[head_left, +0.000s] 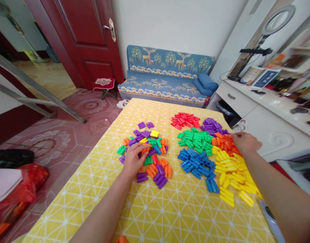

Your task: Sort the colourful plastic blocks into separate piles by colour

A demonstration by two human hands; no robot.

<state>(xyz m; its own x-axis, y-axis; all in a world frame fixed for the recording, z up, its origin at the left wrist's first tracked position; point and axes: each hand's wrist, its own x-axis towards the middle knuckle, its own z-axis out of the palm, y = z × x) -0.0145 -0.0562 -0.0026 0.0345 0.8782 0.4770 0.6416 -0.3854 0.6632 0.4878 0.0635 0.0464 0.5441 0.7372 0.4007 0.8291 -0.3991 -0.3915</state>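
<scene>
A yellow patterned cloth covers the table. On its left lies a mixed heap of small plastic pieces in purple, orange, green, blue and yellow. My left hand rests on this heap, fingers curled and pinching among the pieces; what it holds is hidden. To the right lie sorted piles: red, purple, green, orange, blue and yellow. My right hand hovers at the orange pile's right edge, back up, fingers hidden.
A blue patterned sofa stands beyond the table's far edge. A white desk with drawers runs along the right. A dark red door stands open at the back left. Red and black bags lie on the tiled floor at left.
</scene>
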